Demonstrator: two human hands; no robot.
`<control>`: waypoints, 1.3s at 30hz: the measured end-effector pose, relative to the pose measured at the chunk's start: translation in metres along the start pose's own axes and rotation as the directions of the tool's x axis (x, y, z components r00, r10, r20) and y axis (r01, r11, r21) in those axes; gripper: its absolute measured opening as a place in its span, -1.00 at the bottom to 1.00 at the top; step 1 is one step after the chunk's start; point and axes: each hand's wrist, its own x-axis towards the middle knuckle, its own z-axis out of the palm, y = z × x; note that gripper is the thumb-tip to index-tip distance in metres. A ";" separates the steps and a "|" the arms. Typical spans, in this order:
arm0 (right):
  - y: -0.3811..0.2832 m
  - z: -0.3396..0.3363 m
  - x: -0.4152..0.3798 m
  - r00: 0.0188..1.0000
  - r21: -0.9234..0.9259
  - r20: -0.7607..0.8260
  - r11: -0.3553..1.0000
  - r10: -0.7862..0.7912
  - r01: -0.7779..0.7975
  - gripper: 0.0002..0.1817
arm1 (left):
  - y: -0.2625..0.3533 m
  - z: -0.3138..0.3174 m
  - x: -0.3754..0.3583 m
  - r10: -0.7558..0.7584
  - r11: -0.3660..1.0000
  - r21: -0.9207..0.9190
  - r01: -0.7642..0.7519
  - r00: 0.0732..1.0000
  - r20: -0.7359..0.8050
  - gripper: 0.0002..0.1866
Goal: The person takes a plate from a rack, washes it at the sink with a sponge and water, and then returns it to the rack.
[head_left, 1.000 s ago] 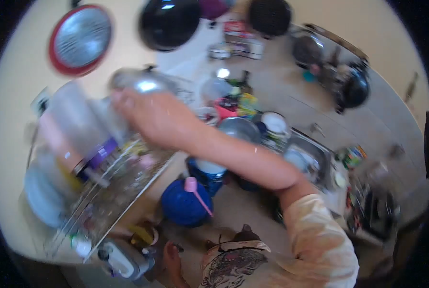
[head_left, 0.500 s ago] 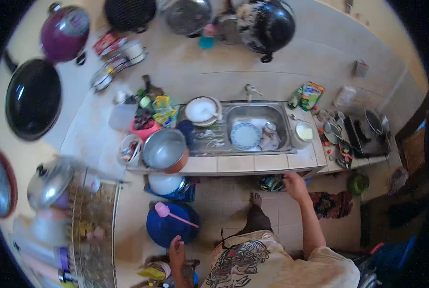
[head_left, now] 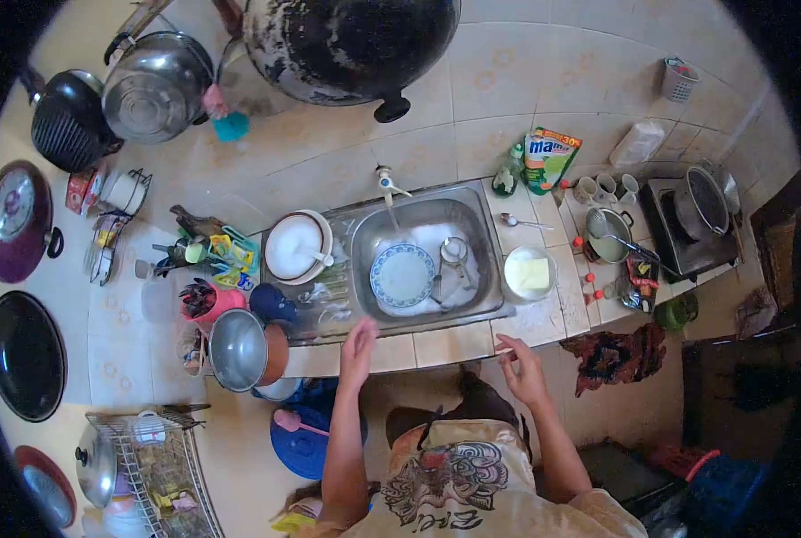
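My left hand is raised at the counter's front edge, below the sink's left part, with fingers stretched and holding nothing. My right hand hovers by the edge further right, fingers apart and slightly bent, also holding nothing. Beyond them lies the steel sink, where a blue-rimmed plate and a metal strainer or ladle-like utensil sit among suds. A white bowl with foam stands on the drainboard. To the right of the sink is a tub with a pale yellow block in it.
A faucet rises behind the sink. A large pot stands at the counter's left end, near a blue mug. Rightward are a spoon, a soap pouch and a stove. A blue bucket is on the floor.
The view has turned and moved closer to the sink. My left hand has come up from beside the blue bucket to the counter edge. My right hand has stayed near the edge.
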 end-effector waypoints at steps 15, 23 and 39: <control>-0.007 -0.039 -0.006 0.932 -0.094 -0.326 0.976 0.158 -0.198 -0.66 | -0.148 0.021 0.197 -0.633 0.734 -0.339 0.588 0.774 -0.029 -0.46; -0.007 0.019 -0.036 0.896 0.002 -0.332 0.950 0.296 -0.313 -0.63 | -0.171 0.036 0.210 -0.260 0.789 0.478 0.387 0.914 -0.311 -0.62; -0.023 0.044 0.002 0.925 0.041 -0.186 0.943 0.333 -0.331 -0.66 | -0.078 0.075 0.240 -0.324 0.919 0.191 0.344 0.937 -0.128 -0.49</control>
